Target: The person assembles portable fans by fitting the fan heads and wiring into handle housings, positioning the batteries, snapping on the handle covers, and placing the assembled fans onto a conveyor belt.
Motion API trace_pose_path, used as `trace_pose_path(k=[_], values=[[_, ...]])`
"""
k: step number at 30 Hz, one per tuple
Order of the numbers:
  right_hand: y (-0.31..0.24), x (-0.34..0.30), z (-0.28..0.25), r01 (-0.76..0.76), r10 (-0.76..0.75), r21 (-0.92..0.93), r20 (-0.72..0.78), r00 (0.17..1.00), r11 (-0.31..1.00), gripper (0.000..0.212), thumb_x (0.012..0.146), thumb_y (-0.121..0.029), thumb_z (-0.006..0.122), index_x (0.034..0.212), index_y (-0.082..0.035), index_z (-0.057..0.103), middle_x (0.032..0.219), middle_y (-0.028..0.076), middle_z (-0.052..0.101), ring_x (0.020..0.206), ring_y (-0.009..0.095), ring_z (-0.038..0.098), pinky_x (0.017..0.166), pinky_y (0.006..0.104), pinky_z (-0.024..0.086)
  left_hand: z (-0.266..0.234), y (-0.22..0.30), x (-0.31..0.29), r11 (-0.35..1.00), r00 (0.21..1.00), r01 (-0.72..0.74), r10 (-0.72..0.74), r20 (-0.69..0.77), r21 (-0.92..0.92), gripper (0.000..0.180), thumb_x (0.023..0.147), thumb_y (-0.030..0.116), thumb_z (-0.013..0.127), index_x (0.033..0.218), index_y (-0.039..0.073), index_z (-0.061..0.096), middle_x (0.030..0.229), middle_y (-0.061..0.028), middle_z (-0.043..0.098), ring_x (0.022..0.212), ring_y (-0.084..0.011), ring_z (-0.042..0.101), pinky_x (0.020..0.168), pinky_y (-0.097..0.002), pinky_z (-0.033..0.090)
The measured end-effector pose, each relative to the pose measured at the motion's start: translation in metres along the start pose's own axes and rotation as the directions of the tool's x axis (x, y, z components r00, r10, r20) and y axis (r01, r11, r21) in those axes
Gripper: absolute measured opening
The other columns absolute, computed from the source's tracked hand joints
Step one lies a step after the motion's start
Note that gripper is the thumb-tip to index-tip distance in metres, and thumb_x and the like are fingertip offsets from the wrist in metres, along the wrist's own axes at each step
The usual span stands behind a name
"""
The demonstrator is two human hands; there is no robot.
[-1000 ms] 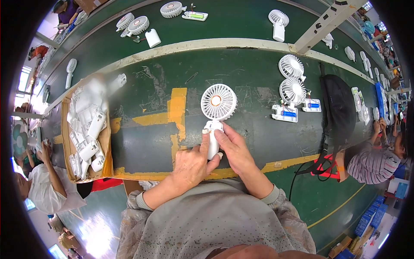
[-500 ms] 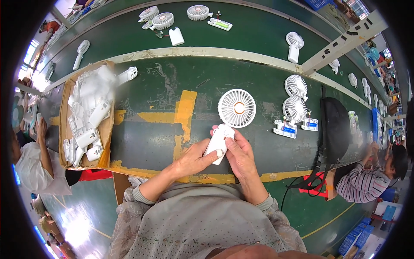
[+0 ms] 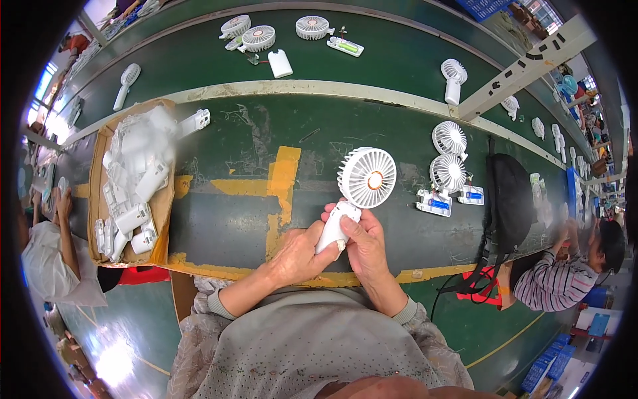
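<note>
A white handheld fan [image 3: 367, 178] is between my two hands, its round slotted head with an orange-ringed hub tilted above the table. My left hand [image 3: 299, 256] is closed round the lower left side of the handle, thumb near its bottom end. On the right side, my right hand [image 3: 367, 245] grips the same handle, its thumb pressed on the front and fingers behind. Part of the handle is hidden by the fingers. To the right lie two opened fans, an upper fan head [image 3: 450, 137] and a lower fan head [image 3: 448, 173], next to handle halves with blue batteries [image 3: 438, 203].
A cardboard box [image 3: 166, 219] of white handle shells stands on the left. A black bag [image 3: 510, 199] lies at the right. Beyond a pale rail [image 3: 299, 88], a green belt [image 3: 193, 56] carries several fans. People sit at both sides; one wears a striped top [image 3: 551, 282].
The fan's head has turned from facing up to a tilt, with its side now showing. My hands stay closed on the handle, slightly lower. Fans on the belt have shifted slightly.
</note>
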State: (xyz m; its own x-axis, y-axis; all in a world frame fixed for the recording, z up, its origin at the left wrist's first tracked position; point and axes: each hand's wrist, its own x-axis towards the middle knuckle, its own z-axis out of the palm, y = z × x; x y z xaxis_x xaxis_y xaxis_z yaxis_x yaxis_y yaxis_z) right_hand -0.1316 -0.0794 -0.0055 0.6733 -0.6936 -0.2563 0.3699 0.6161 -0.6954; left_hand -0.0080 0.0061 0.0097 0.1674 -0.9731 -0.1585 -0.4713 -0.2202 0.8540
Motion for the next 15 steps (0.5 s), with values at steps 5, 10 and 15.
trace_pose_path(k=[5, 10, 15], values=[[0.0, 0.006, 0.0, -0.009, 0.009, -0.093, 0.002, 1.0, 0.996, 0.039, 0.087, -0.012, 0.059, 0.12, 0.001, 0.044, 0.114, 0.016, 0.056, 0.104, 0.022, 0.057, 0.089, 0.0347, 0.048, 0.005, -0.008, 0.005, 0.908, 0.988, 0.149, -0.118, 0.102, -0.392, 0.028, 0.087, 0.021, 0.052, 0.094, -0.006, 0.05, 0.078, -0.0161, 0.063, 0.062, -0.0224, 0.064, 0.056, -0.0344, 0.05], [0.002, 0.02, -0.008, 0.019, -0.016, -0.104, 0.029, 0.999, 0.994, 0.036, 0.088, -0.013, 0.057, 0.119, 0.0, 0.045, 0.115, 0.014, 0.056, 0.104, 0.02, 0.056, 0.087, 0.0341, 0.048, 0.004, -0.014, 0.015, 0.902, 0.988, 0.134, -0.089, 0.127, -0.409, 0.027, 0.087, 0.02, 0.053, 0.097, -0.005, 0.051, 0.079, -0.0111, 0.063, 0.062, -0.0158, 0.063, 0.057, -0.0298, 0.05], [-0.006, 0.041, -0.008, 0.033, -0.032, -0.111, 0.018, 0.999, 0.993, 0.036, 0.093, -0.023, 0.05, 0.119, 0.001, 0.045, 0.114, 0.012, 0.056, 0.103, 0.019, 0.056, 0.087, 0.0327, 0.048, -0.01, -0.011, 0.036, 0.812, 0.986, 0.154, -0.088, 0.142, -0.563, 0.025, 0.088, 0.021, 0.054, 0.097, -0.002, 0.052, 0.079, -0.007, 0.062, 0.062, -0.0106, 0.06, 0.056, -0.0245, 0.049]])
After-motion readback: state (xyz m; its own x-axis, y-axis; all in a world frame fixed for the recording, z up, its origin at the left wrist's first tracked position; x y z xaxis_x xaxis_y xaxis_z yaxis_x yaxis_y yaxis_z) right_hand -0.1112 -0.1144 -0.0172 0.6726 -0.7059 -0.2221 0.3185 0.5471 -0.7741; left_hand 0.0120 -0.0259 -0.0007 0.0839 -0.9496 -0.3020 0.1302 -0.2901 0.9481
